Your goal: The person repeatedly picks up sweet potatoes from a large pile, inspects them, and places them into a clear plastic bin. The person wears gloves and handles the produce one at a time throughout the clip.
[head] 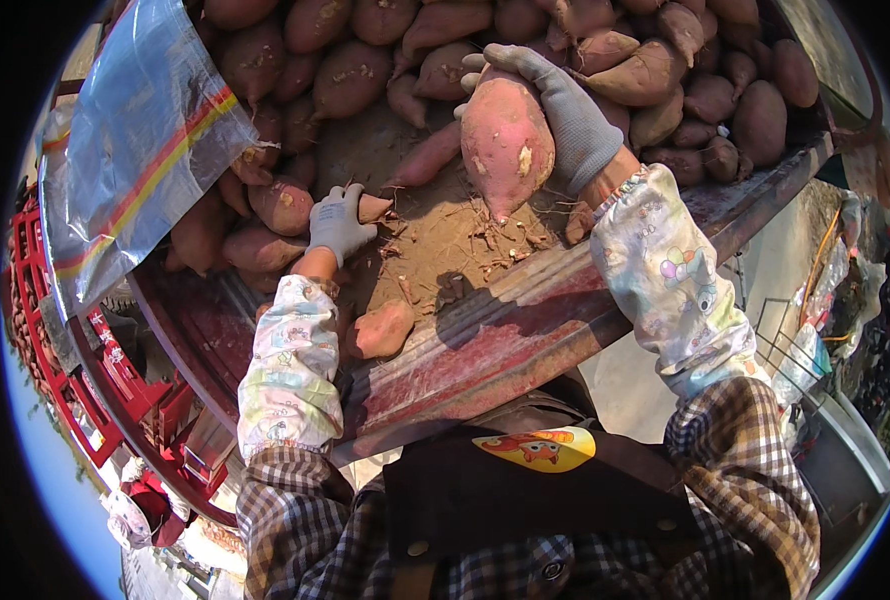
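Note:
A large reddish sweet potato (506, 139) is gripped in my right hand (574, 112), which wears a grey knit glove. It hangs tip down above the soil-covered truck bed (445, 217). My left hand (340, 221), gloved too, has its fingers around a small sweet potato (373, 208), most of it hidden by the glove. Beside that hand lies a rounder sweet potato (281, 205) on the pile. Another sweet potato (382, 328) rests alone near the bed's front edge. A long thin one (428, 156) lies behind the large one.
The sweet potato heap (351, 79) fills the far side of the bed. A ridged red metal side panel (482, 330) runs in front of me. At the left hangs a clear plastic sheet (152, 135) with red and yellow stripes. A person (148, 510) and red truck railing (99, 390) appear lower left.

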Action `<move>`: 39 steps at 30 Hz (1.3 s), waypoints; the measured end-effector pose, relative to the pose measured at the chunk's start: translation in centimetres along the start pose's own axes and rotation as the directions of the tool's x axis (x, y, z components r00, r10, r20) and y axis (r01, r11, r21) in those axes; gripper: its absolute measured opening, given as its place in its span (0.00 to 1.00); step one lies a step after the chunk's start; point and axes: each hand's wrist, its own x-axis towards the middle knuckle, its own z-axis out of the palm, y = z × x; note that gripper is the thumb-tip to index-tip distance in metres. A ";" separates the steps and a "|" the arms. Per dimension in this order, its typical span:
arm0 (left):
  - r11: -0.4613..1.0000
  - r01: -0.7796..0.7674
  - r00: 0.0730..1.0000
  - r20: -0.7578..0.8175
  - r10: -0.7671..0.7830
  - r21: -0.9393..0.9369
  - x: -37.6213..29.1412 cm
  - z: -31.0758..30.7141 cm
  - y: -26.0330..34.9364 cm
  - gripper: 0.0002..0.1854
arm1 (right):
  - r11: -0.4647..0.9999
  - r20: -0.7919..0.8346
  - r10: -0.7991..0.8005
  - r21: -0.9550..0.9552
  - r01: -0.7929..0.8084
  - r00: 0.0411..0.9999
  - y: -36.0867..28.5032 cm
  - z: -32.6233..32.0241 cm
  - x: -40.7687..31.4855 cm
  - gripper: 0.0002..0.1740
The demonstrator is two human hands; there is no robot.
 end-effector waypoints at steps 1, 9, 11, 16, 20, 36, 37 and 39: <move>0.892 0.035 0.999 -0.011 -0.045 -0.450 -0.4 0.4 0.5 0.27 | 0.999 0.002 0.009 -0.042 -0.009 1.000 0.2 0.1 -0.2 0.14; 0.352 -0.228 0.952 -0.284 -0.116 -0.908 -3.0 -6.0 7.2 0.46 | 0.826 0.191 0.119 -0.563 0.010 0.974 1.5 1.7 -0.9 0.38; 0.586 -0.342 0.887 -0.458 -0.056 -0.735 -3.4 -8.8 9.3 0.51 | 0.860 0.202 0.095 -0.510 0.022 0.975 2.2 2.3 -1.4 0.14; 0.572 -0.415 0.869 -0.494 0.020 -0.708 -7.6 -14.4 10.4 0.58 | 0.952 0.410 0.302 -0.185 -0.245 0.861 0.2 3.4 -3.1 0.34; 0.181 -0.388 0.911 -0.406 -0.077 -0.904 -10.4 -16.5 12.0 0.60 | 0.980 0.507 0.183 -0.026 -0.197 0.842 -0.1 4.5 -4.5 0.36; 0.897 -0.305 0.683 -0.730 -0.028 -0.321 -11.6 -18.2 11.7 0.26 | 0.988 0.487 0.094 0.060 -0.140 0.869 -0.1 4.1 -4.8 0.35; 0.886 -0.231 0.776 -0.626 -0.083 -0.403 -11.9 -18.1 11.5 0.24 | 0.988 0.479 0.090 0.067 -0.139 0.873 0.3 3.9 -4.7 0.35; 0.846 -0.052 0.909 -0.375 -0.180 -0.530 -12.8 -17.6 10.3 0.23 | 0.994 0.519 0.098 -0.002 -0.113 0.849 0.1 3.4 -4.4 0.42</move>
